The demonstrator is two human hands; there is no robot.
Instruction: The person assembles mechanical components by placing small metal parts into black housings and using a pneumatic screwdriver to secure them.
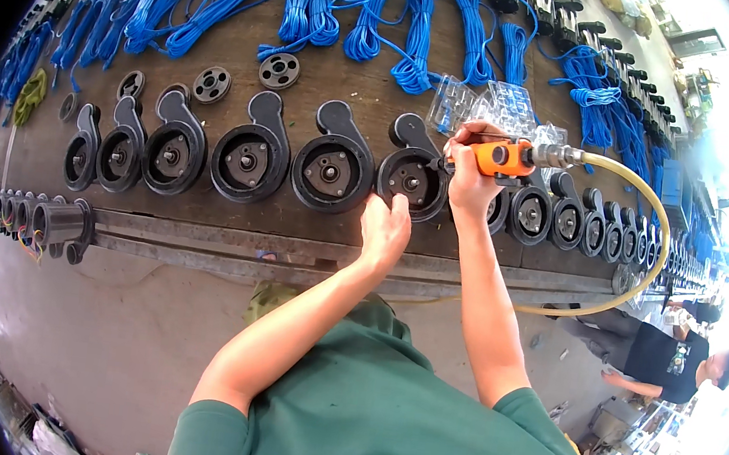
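Note:
My right hand (475,176) is wrapped round an orange air screwdriver (502,158). A pale yellow air hose (650,197) runs from its metal coupling. The tool's dark tip end points left, beside a black pump housing (410,181); whether it touches is hard to see. At the near rim of that same housing, my left hand (385,230) is closed, its fingers curled against the edge. The housing lies flat, its round opening up and a bolted plate with a central shaft inside. Just left lies another matching housing (331,172).
Similar housings stretch in a row both ways along the brown table (215,109). Beyond them lie black discs (212,84), blue cable bundles (416,43) and clear plastic trays (489,106). A metal rail (200,233) borders the near edge. Another person (667,356) is at the right.

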